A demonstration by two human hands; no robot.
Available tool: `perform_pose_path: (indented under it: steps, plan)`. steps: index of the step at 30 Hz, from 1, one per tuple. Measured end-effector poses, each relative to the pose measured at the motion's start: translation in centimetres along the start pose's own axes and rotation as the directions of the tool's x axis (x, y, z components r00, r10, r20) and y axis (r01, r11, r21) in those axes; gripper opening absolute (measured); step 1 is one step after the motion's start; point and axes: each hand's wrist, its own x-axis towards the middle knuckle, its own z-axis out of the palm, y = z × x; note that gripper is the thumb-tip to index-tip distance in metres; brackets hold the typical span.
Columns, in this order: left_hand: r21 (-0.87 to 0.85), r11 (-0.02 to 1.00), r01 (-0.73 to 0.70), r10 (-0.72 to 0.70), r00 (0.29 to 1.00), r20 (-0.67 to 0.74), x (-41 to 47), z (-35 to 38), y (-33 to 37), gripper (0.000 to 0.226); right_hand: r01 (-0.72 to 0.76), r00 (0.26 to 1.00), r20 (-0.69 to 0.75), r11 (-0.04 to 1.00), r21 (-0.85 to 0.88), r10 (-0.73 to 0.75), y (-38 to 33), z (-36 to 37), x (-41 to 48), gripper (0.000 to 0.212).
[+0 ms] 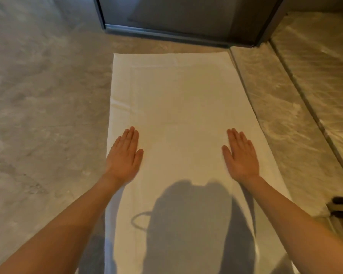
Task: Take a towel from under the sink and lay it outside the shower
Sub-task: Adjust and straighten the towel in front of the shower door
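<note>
Lying flat and spread out on the grey marble floor (44, 95), the white towel (178, 99) has its far edge near the dark threshold of the shower (178, 34) and its right edge along a raised marble step (269, 99). The left hand (124, 157) and the right hand (241, 155) both rest palm down on the towel, well apart from each other, each near one long side, with fingers straight and close together and gripping nothing. A shadow of the person (192, 224) falls on the near part of the towel between the two forearms.
</note>
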Motion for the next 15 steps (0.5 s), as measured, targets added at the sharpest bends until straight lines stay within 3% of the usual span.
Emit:
perform_pose_path:
  steps: [3, 8, 12, 15]
  plan:
    - [-0.001, 1.0, 0.019, -0.019, 1.0, -0.009, 0.1, 0.1, -0.3, 0.068, -0.036, 0.999, -0.011, 0.999, 0.019, 0.036, 4.2, -1.2, -1.3, 0.065]
    - [0.001, 1.0, 0.012, -0.012, 1.0, -0.014, -0.1, -0.2, 0.2, 0.066, -0.019, 0.999, -0.032, 0.999, 0.038, 0.02, 4.3, -1.2, -1.4, 0.062]
    - [-0.027, 0.994, 0.102, -0.1, 0.993, 0.068, 0.1, -2.0, 2.6, 0.061, -0.029, 0.998, 0.06, 0.999, 0.029, 0.027, 3.5, -2.8, -1.0, 0.057]
    - [-0.122, 0.988, 0.099, -0.097, 0.995, 0.015, -1.4, -5.6, 7.9, 0.049, -0.002, 1.0, -0.003, 0.972, 0.235, 0.002, -0.5, -6.8, -2.7, 0.049]
